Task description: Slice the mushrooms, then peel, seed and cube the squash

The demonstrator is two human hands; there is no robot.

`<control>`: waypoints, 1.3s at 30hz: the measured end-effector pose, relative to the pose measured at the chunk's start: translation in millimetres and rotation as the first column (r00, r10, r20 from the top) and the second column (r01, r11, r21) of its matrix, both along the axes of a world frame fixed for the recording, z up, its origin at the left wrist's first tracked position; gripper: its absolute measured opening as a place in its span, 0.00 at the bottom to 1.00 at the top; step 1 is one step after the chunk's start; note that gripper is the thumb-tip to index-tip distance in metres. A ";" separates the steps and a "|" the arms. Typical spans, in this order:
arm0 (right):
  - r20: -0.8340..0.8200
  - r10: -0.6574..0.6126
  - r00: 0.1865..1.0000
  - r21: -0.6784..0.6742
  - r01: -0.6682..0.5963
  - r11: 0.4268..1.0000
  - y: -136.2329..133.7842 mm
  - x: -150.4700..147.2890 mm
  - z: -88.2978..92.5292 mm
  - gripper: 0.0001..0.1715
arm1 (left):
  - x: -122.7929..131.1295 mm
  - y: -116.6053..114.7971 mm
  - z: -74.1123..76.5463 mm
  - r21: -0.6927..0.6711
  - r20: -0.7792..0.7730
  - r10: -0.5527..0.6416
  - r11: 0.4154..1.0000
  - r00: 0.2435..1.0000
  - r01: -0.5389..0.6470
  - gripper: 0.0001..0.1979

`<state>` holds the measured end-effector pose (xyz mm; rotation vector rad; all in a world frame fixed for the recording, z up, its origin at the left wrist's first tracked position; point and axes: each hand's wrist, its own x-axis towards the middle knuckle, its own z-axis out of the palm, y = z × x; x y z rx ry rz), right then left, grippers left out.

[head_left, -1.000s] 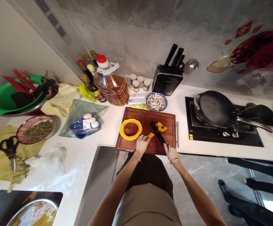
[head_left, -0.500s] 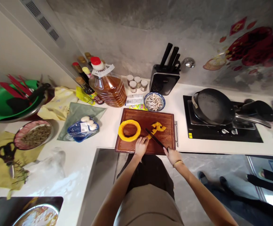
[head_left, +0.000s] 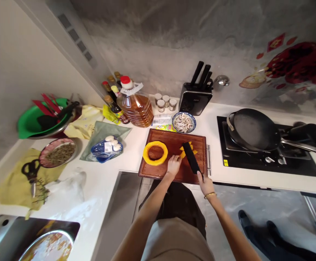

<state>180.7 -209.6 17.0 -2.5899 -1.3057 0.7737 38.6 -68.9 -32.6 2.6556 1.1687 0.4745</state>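
A wooden cutting board (head_left: 171,174) lies at the counter's front edge. On its left part rests a yellow pumpkin ring (head_left: 147,153). Several cut pumpkin pieces (head_left: 195,152) lie on the right part, partly covered by the black blade of a knife (head_left: 191,158). My right hand (head_left: 206,184) is closed round the knife's handle. My left hand (head_left: 174,165) is on the board between the ring and the pieces, its fingertips against a pumpkin piece (head_left: 183,154) beside the blade.
Behind the board are a bowl of sliced mushrooms (head_left: 184,122), a knife block (head_left: 195,99) and a large oil jug (head_left: 138,108). A pan (head_left: 255,128) sits on the stove at right. Scissors (head_left: 31,170), a plate (head_left: 45,156) and a sink (head_left: 74,225) are at left. A person's feet (head_left: 245,219) show lower right.
The view has shifted, so the counter items appear further right. The knife's broad side now shows and its blade lies over the cut pieces. My left hand stays by the pieces.
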 end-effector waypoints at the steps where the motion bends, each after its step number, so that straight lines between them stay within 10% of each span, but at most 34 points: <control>1: -0.005 -0.010 1.000 0.010 0.010 1.000 -1.1 0.8 2.5 0.30 | 1.9 0.5 4.0 -0.001 0.009 0.000 1.000 1.000 0.000 0.13; 9: -0.051 0.123 0.991 -0.033 -0.125 0.992 3.3 -6.0 18.6 0.28 | -80.6 0.2 38.3 0.017 0.081 0.395 0.917 0.915 -0.398 0.22; 21: 0.050 0.476 0.878 -0.339 -0.433 0.835 45.1 -31.6 77.0 0.28 | -141.1 11.6 35.6 -0.151 -0.100 0.038 0.987 0.994 -0.053 0.14; 30: 0.044 0.503 0.863 -0.372 -0.453 0.810 72.9 -46.2 33.3 0.29 | -145.7 28.2 30.8 -0.241 -0.073 -0.098 0.967 0.993 0.078 0.14; 39: -0.020 0.355 0.935 -0.121 -0.355 0.927 37.7 -26.0 -4.1 0.28 | -145.7 47.4 46.7 -0.243 -0.015 -0.308 0.924 0.951 0.295 0.11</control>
